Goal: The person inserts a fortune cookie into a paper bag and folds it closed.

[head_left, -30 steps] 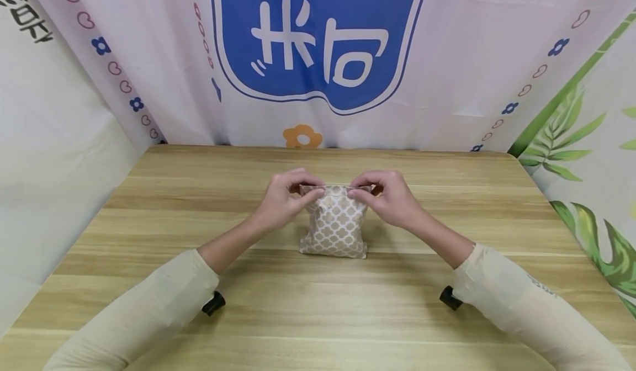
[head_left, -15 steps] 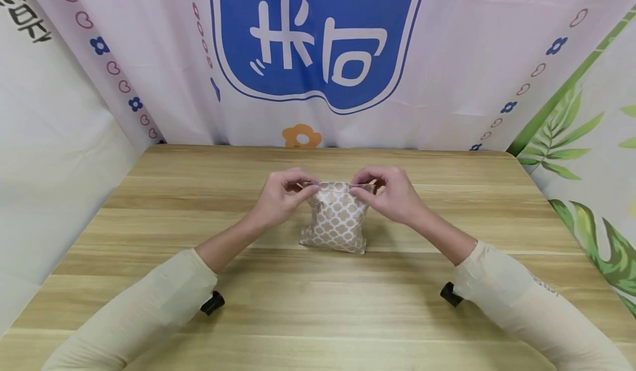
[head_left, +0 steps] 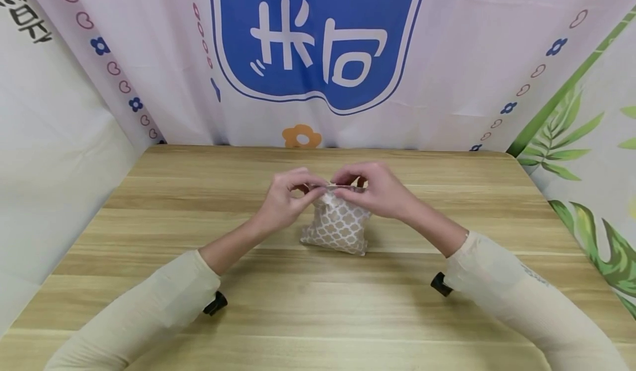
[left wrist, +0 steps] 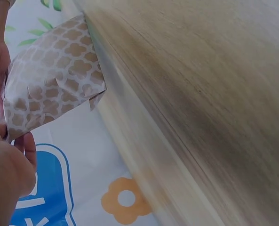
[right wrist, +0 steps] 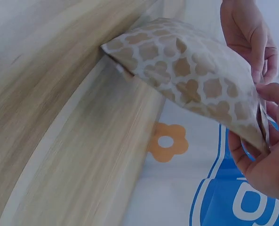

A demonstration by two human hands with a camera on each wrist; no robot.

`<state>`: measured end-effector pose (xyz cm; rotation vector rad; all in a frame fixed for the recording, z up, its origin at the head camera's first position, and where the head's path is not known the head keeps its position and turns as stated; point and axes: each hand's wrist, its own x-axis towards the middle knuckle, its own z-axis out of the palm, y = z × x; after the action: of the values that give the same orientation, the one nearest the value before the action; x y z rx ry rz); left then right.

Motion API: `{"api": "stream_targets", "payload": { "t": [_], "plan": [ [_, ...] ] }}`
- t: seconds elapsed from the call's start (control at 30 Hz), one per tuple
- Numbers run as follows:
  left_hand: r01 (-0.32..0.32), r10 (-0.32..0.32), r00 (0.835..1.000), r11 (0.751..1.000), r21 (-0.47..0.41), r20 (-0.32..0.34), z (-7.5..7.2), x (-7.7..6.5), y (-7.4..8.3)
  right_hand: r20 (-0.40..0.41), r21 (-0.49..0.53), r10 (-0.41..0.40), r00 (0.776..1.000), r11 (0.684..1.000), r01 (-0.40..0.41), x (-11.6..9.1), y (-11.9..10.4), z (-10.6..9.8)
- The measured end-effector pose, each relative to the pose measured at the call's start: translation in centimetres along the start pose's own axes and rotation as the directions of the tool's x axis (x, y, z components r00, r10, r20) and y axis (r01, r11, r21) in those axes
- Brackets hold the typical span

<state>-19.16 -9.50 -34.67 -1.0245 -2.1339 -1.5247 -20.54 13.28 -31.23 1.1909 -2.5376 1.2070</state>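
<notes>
A small plump bag (head_left: 339, 224), tan with a white lattice pattern, stands on the wooden table in the head view. Its top edge is pinched by both hands. My left hand (head_left: 290, 194) grips the top left corner between thumb and fingers. Close beside it, my right hand (head_left: 370, 189) pinches the edge near the middle, its fingertips almost meeting the left ones. In the right wrist view the bag (right wrist: 191, 70) shows a narrow parted slit along the edge at the fingers. From the left wrist view, the bag's (left wrist: 54, 70) bottom corner points toward the table. What fills it is hidden.
The wooden table (head_left: 318, 316) reaches back to a printed curtain (head_left: 447, 84) with a blue emblem. A leaf-patterned cloth (head_left: 586, 155) hangs at the right, a white one (head_left: 54, 111) at the left. Black wrist cameras sit under both sleeves.
My right hand has slid left along the bag's top edge, from the right corner toward the left hand. The bag's base moved slightly away from the front and its body turned a little.
</notes>
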Motion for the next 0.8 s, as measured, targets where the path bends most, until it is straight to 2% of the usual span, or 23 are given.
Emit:
{"api": "stream_targets", "payload": {
  "t": [0.17,0.37,0.43,0.8],
  "plan": [
    [-0.001,0.001,1.0,1.0,-0.013,-0.003,0.22,0.03,0.13,0.007,0.006,-0.02,1.0,1.0,0.02,0.32,-0.16,0.41],
    [-0.008,0.007,1.0,1.0,-0.018,-0.004,0.45,0.06,0.14,0.027,-0.16,-0.094,0.995,0.982,0.097,0.59,-0.67,0.4],
    [-0.013,0.013,1.0,1.0,-0.017,-0.014,0.48,0.07,0.13,0.035,-0.188,-0.107,0.994,0.976,0.111,0.74,-0.84,0.3],
    [-0.036,0.036,0.999,0.999,-0.004,-0.034,0.43,-0.1,-0.11,0.036,-0.106,-0.098,0.994,0.989,0.102,0.68,-0.52,0.33]
  ]
}}
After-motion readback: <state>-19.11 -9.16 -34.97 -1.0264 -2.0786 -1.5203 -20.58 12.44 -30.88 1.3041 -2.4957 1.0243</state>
